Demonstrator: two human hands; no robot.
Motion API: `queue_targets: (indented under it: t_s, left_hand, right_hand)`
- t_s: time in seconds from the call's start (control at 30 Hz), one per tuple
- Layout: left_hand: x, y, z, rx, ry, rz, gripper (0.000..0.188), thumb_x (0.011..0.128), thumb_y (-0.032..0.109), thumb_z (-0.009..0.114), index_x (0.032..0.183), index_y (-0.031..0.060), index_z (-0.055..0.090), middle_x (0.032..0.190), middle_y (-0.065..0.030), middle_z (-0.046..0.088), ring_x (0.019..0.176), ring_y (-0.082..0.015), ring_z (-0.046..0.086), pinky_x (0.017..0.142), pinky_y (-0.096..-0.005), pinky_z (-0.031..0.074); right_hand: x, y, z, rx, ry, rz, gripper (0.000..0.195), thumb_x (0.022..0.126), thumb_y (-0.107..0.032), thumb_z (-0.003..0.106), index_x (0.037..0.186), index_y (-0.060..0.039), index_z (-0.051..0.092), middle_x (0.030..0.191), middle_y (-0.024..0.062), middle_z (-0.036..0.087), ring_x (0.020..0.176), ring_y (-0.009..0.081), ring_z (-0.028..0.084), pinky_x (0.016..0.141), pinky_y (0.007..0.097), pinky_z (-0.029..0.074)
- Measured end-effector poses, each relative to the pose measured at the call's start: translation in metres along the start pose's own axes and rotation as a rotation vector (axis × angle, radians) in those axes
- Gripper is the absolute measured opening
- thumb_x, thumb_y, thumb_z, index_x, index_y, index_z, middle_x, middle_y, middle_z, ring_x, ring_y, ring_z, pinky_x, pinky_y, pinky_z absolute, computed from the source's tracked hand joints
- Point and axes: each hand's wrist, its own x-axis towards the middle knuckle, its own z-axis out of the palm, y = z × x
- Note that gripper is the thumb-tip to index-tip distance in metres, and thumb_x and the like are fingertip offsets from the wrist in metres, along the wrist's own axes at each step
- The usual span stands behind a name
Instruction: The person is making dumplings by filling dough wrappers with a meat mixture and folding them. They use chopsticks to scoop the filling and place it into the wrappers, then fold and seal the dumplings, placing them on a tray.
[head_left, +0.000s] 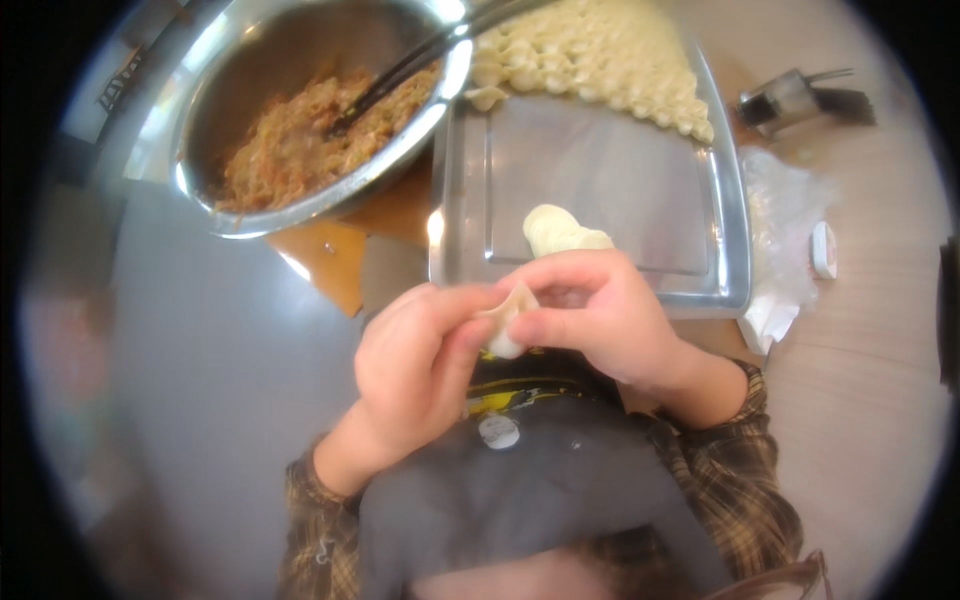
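Note:
A pale dumpling (507, 322) is pinched between both hands, in front of my chest. My left hand (420, 360) grips its left side with thumb and forefinger. The thumb and fingers of my right hand (600, 319) press its right side and top edge. Just beyond my right hand, a fanned stack of round dough wrappers (559, 229) lies on a metal tray (600, 165). Rows of formed dumplings (592, 56) cover the far part of that tray. One dumpling (486, 97) sits at the near left of the rows.
Far left stands a steel bowl (199, 191) of minced filling (315, 142), with dark chopsticks (397, 71) leaning in it across the rim. Right of the tray lie a clear plastic bag (780, 217), a small white case (823, 251) and a metal holder (787, 101) with dark items.

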Motion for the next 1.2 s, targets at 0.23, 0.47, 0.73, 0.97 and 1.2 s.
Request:
queue_targets:
  t_s: [0.23, 0.47, 0.73, 0.97, 1.2]
  left_hand:
    - [-0.005, -0.016, -0.007, -0.416, 0.184, -0.261, 0.071, 0.096, 0.04, 0.057, 0.141, -0.0084, 0.03, 0.072, 0.0006, 0.046, 0.064, -0.0063, 0.04, 0.061, -0.0191, 0.03]
    - [-0.013, -0.033, -0.012, -0.368, 0.285, -0.183, 0.063, 0.097, 0.023, 0.054, 0.142, -0.0102, 0.024, 0.07, -0.0013, 0.048, 0.063, -0.0074, 0.042, 0.061, -0.0196, 0.032]
    - [-0.019, -0.041, -0.019, -0.243, 0.29, -0.137, 0.06, 0.098, 0.021, 0.053, 0.14, -0.0104, 0.024, 0.069, -0.0017, 0.048, 0.061, -0.0079, 0.043, 0.061, -0.0203, 0.034]
    - [-0.019, -0.04, -0.019, -0.246, 0.284, -0.143, 0.06, 0.098, 0.024, 0.053, 0.139, -0.0103, 0.025, 0.069, -0.0021, 0.049, 0.062, -0.0081, 0.043, 0.062, -0.0205, 0.034]
    - [-0.021, -0.035, -0.018, -0.162, 0.322, -0.182, 0.06, 0.1, 0.032, 0.049, 0.138, -0.0106, 0.029, 0.066, -0.0016, 0.047, 0.061, -0.0084, 0.042, 0.061, -0.0212, 0.033]
  right_hand:
    - [0.057, -0.044, -0.052, -0.123, 0.222, -0.017, 0.023, 0.092, -0.013, 0.065, 0.109, 0.0036, 0.066, 0.104, 0.0123, 0.069, 0.09, 0.0192, 0.068, 0.082, 0.0299, 0.057]
    - [0.121, -0.039, -0.084, -0.932, 0.434, -0.419, 0.017, 0.086, -0.014, 0.072, 0.095, -0.0002, 0.073, 0.092, 0.0061, 0.068, 0.084, 0.0145, 0.063, 0.076, 0.0258, 0.051]
    - [0.142, -0.016, -0.087, -1.044, 0.464, -0.587, 0.015, 0.081, -0.021, 0.074, 0.085, -0.0065, 0.076, 0.085, 0.0082, 0.07, 0.083, 0.0242, 0.063, 0.076, 0.0341, 0.049]
    - [0.151, -0.007, -0.096, -1.333, 0.47, -0.839, 0.016, 0.08, -0.023, 0.074, 0.086, -0.0073, 0.074, 0.088, 0.009, 0.07, 0.083, 0.0289, 0.063, 0.078, 0.0362, 0.048]
    - [0.088, -0.051, -0.084, -1.357, 0.196, -0.604, 0.02, 0.078, -0.023, 0.076, 0.091, -0.0085, 0.074, 0.09, 0.008, 0.07, 0.086, 0.027, 0.064, 0.079, 0.0379, 0.05]
